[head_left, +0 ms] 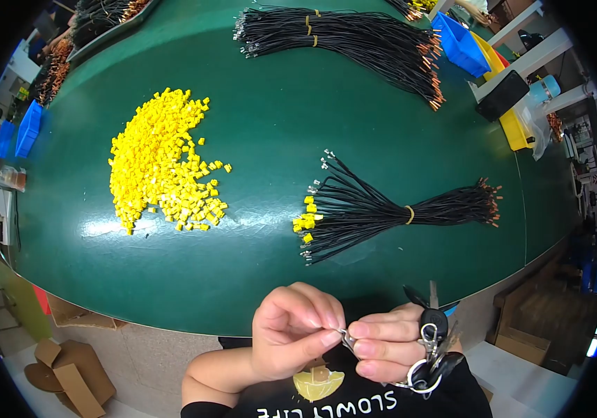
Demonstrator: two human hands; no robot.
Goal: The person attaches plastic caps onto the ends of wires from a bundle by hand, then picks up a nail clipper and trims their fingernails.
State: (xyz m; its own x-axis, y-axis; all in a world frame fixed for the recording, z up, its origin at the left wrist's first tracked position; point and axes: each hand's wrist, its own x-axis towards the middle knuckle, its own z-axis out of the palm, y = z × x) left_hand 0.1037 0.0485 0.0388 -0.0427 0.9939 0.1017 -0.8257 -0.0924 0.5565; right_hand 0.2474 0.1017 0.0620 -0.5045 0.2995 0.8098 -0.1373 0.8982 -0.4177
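Both hands are raised close to my body, below the table's front edge. My left hand (298,331) pinches a small metal piece (344,336) between thumb and fingers. My right hand (388,343) grips a bunch of keys (432,348) with rings and dark fobs, its fingertips at the same metal piece. Beyond them on the table lies a bundle of black wires (375,217), tied with a yellow band. Several wire ends at its left carry yellow connectors (307,222); others show bare metal terminals. A large pile of yellow connectors (156,164) lies further left.
A larger bundle of black wires (340,42) lies at the back of the green table (264,132). Blue bins (460,43) and a yellow bin (514,130) stand on the right. Opened cardboard boxes (79,376) are on the floor at lower left.
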